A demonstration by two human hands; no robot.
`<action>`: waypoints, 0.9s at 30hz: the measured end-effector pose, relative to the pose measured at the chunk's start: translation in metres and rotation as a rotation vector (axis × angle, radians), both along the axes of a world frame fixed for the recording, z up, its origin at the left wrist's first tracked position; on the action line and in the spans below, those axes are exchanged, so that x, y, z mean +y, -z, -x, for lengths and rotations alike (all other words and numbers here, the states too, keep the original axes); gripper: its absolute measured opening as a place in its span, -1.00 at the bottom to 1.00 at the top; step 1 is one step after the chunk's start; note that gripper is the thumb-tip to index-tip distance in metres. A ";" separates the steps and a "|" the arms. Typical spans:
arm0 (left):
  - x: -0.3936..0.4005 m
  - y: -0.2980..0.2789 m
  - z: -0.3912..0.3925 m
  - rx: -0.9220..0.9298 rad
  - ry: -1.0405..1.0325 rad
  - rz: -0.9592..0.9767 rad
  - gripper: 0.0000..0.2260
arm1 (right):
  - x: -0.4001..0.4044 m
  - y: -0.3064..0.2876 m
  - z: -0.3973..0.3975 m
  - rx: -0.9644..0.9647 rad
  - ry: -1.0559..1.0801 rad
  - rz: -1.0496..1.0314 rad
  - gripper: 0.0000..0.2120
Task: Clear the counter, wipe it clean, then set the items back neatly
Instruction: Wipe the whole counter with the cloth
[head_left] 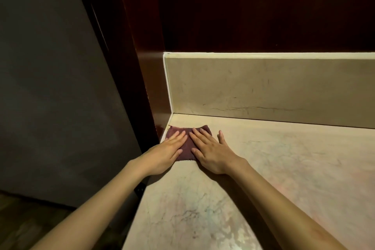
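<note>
A dark maroon cloth [188, 144] lies flat on the beige marble counter [274, 168], in the far left corner near the backsplash. My left hand [166, 152] presses on the cloth's left part with straight fingers. My right hand [211, 152] lies flat on its right part, fingers spread, with the outermost finger on bare marble. Both hands cover most of the cloth.
A beige marble backsplash [263, 87] runs along the back of the counter under a dark red wooden panel [253, 6]. A red wooden post [150, 79] bounds the counter's left side. Beyond it stands a grey wall [50, 87], with dark floor [24, 225] below.
</note>
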State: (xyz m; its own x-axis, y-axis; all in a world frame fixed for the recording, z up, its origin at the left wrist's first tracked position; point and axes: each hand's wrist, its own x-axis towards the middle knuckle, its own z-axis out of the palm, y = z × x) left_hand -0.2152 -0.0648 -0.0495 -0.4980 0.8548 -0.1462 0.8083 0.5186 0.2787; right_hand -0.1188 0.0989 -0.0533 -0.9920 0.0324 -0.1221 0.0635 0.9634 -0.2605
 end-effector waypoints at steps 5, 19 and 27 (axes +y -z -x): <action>0.020 -0.001 -0.021 -0.038 0.013 -0.033 -0.53 | 0.018 0.001 -0.023 0.005 0.022 0.003 -0.47; 0.165 0.003 -0.120 -0.018 0.219 -0.061 -0.54 | 0.141 0.001 -0.153 -0.008 0.236 -0.001 -0.47; 0.229 0.005 -0.169 -0.020 0.329 -0.066 -0.53 | 0.190 -0.001 -0.217 -0.030 0.346 -0.004 -0.48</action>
State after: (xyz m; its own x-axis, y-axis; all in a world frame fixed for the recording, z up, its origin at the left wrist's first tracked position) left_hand -0.0458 0.1644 -0.0549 -0.1911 0.9772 -0.0923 0.9235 0.2108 0.3205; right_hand 0.0984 0.2892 -0.0523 -0.9180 0.3669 -0.1506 0.3944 0.8845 -0.2492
